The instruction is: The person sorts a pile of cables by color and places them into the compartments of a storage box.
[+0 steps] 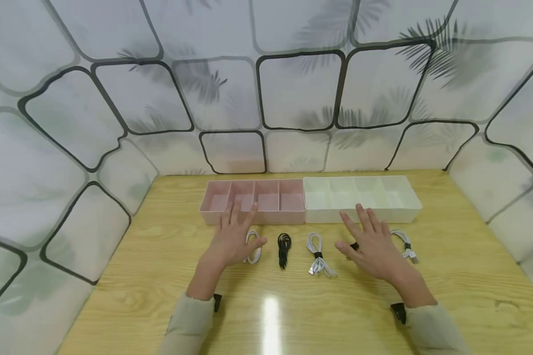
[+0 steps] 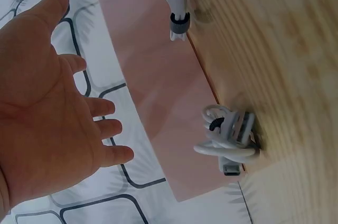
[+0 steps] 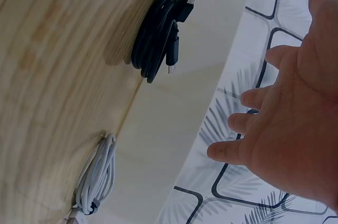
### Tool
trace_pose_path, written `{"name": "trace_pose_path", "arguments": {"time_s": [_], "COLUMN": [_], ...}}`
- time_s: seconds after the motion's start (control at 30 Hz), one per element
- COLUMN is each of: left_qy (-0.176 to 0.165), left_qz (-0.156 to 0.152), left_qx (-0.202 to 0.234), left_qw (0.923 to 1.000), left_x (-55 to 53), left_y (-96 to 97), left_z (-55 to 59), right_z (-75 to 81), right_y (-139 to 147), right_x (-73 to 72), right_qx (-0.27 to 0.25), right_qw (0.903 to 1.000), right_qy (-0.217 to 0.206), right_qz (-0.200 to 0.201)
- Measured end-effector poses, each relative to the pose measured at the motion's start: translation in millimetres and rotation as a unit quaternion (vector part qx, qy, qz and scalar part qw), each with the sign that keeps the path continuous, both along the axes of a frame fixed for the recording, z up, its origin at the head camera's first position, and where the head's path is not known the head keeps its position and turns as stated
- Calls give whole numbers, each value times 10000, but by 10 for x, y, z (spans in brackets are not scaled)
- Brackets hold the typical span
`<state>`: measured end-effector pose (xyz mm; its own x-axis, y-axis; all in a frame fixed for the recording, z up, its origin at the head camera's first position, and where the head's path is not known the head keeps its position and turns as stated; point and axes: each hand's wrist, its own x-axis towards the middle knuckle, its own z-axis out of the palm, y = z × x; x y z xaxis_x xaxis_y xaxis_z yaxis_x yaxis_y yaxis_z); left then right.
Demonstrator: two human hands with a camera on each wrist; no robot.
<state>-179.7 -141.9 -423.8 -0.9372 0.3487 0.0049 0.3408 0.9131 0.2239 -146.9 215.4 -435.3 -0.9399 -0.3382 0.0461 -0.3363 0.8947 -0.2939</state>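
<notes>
My left hand (image 1: 232,240) hovers with spread fingers in front of the pink divided box (image 1: 288,218). Partly behind it lies a coiled white cable (image 1: 254,252). In the left wrist view two white cable bundles, one with a dark tie (image 2: 227,138) and one with a grey band (image 2: 178,5), lie along the pink wall. My right hand (image 1: 375,249), fingers also spread, is before the white divided box (image 1: 324,216). It hides most of a black cable (image 1: 354,245), seen whole in the right wrist view (image 3: 156,36). Neither hand holds anything.
Between the hands lie a black cable bundle (image 1: 284,250) and a white cable with a black tie (image 1: 317,254). Another white cable (image 1: 407,246) is right of my right hand. Patterned cloth (image 1: 297,93) rises behind the wooden table (image 1: 160,236) and at both sides.
</notes>
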Motion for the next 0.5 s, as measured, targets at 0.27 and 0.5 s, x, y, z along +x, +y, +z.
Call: {"name": "trace_pose_path", "arguments": {"time_s": [0.27, 0.5], "left_qy": [103, 244], "left_qz": [119, 269], "left_qx": [225, 483], "left_qw": [9996, 9982], "left_x": [-64, -90], "left_y": [-101, -277], "left_z": [28, 55], "right_z": [12, -4], "right_y": [72, 87], "right_x": [-31, 12], "right_qx": [-51, -92], "right_qw": [9999, 9999], "right_qy": [54, -18], "right_qz": [-89, -118]}}
